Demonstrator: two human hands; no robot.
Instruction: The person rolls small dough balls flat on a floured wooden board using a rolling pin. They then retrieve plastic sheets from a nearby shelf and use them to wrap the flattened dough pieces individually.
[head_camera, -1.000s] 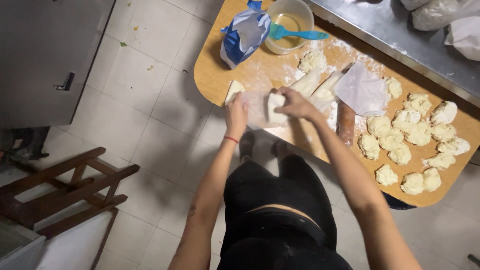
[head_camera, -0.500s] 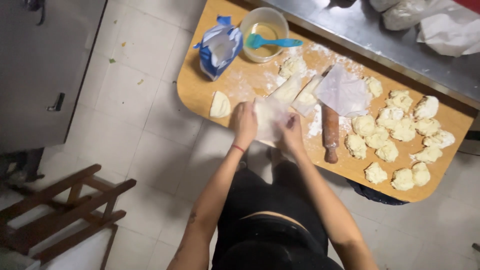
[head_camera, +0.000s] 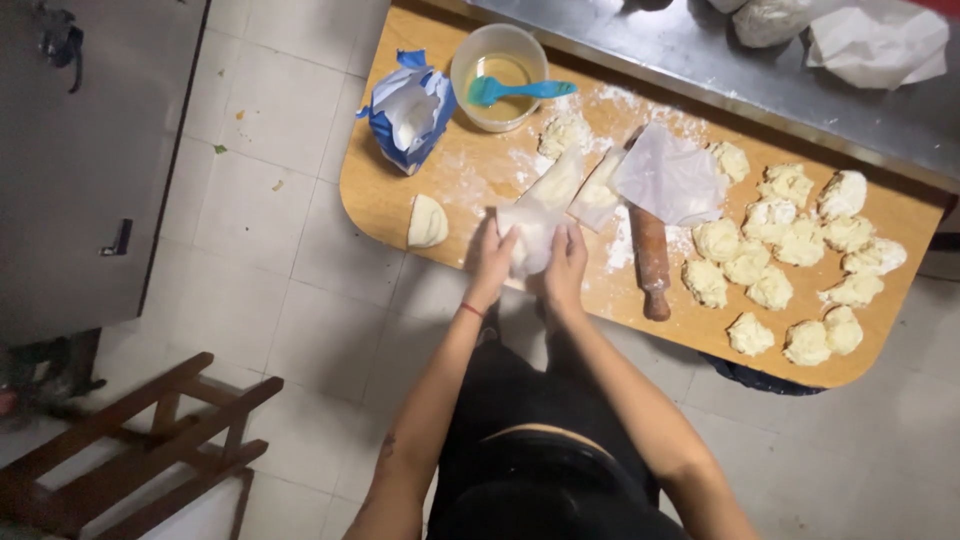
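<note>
Both hands are at the near edge of the flour-dusted wooden worktop (head_camera: 400, 210), close together. The left hand (head_camera: 490, 262) and the right hand (head_camera: 566, 265) each have a closed grip on the same thin, flat, white piece of dough (head_camera: 530, 238). The fingers curl around its two sides, with the dough squeezed between the hands. It sits right at the worktop's front edge, and its top end reaches up toward the middle of the board. A thin red band (head_camera: 471, 310) goes round the left wrist.

Just to the left of the hands lies a small pale half-round piece of dough (head_camera: 427, 221), apart from them. Just behind the held dough lie two more pale flat dough strips (head_camera: 575, 185), one of them touching it. To the right lies a brown wooden rolling pin (head_camera: 650, 260), with a sheet of thin white paper (head_camera: 670, 180) over its far end. Further right there are many lumpy pale dough balls (head_camera: 790, 250) set close together.

At the back of the worktop stands a round clear plastic bowl of yellow liquid (head_camera: 497, 62) with a blue brush (head_camera: 520, 91) lying across its rim. Next to it on the left is an open blue-and-white bag of flour (head_camera: 408, 108). Down on the tiled floor stands a dark brown wooden chair frame (head_camera: 140, 450).
</note>
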